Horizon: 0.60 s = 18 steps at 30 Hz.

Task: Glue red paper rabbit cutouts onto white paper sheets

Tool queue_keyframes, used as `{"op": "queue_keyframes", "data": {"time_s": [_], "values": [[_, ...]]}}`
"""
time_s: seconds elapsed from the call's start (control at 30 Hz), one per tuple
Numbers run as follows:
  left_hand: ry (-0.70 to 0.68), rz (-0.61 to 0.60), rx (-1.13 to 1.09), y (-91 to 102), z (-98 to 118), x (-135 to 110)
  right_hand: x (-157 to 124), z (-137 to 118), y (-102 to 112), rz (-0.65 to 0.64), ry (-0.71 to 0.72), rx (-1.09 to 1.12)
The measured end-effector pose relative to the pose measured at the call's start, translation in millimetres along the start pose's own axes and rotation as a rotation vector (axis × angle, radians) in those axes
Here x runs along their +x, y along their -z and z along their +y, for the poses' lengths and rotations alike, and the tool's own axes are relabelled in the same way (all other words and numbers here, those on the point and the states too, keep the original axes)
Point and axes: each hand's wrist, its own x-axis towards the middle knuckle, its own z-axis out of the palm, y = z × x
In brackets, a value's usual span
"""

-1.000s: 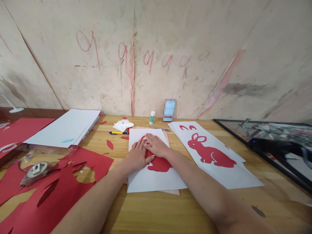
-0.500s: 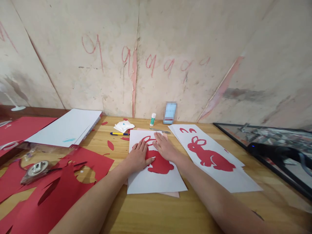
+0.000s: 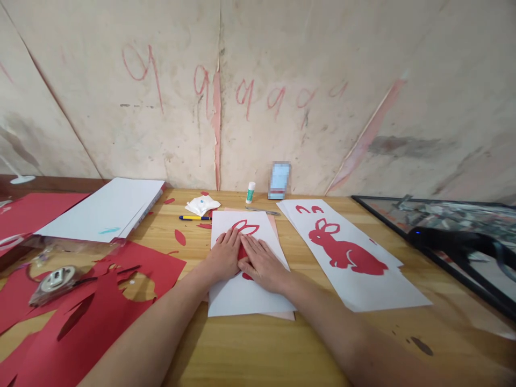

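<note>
Both hands lie flat on a red paper rabbit that sits on a white sheet. My left hand covers the rabbit's left side, fingers stretched out. My right hand rests over its body, fingers extended and its thumb near the left hand. Only the ears and small red bits show; most of the body is hidden. Under the white sheet a pinkish sheet sticks out. To the right, a second red paper rabbit lies on other white sheets, with two small red curved pieces above it.
Behind the hands are a glue stick, tweezers, a propped phone, a yellow pen and a crumpled white tissue. Cut red paper and a tape measure lie left. A black-framed pane stands right.
My right hand has slid down from near the ears onto the rabbit's body, beside the left hand. My left hand stays flat on the rabbit. The camera view has shifted slightly.
</note>
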Motion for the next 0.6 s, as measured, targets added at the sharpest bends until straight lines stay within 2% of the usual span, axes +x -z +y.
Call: {"op": "queue_keyframes", "data": {"time_s": [0.2, 0.4, 0.6], "values": [[0.01, 0.021, 0.001, -0.7, -0.5, -0.8, -1.8, 0.8, -1.0, -0.011, -0.019, -0.026], [0.006, -0.035, -0.108, 5.8, -16.7, -0.6, -0.9, 0.1, -0.9, -0.022, -0.015, -0.048], [0.027, 0.022, -0.069, 6.3, -21.0, -3.6, -0.8, 3.1, -3.7, -0.01, 0.002, -0.053]]}}
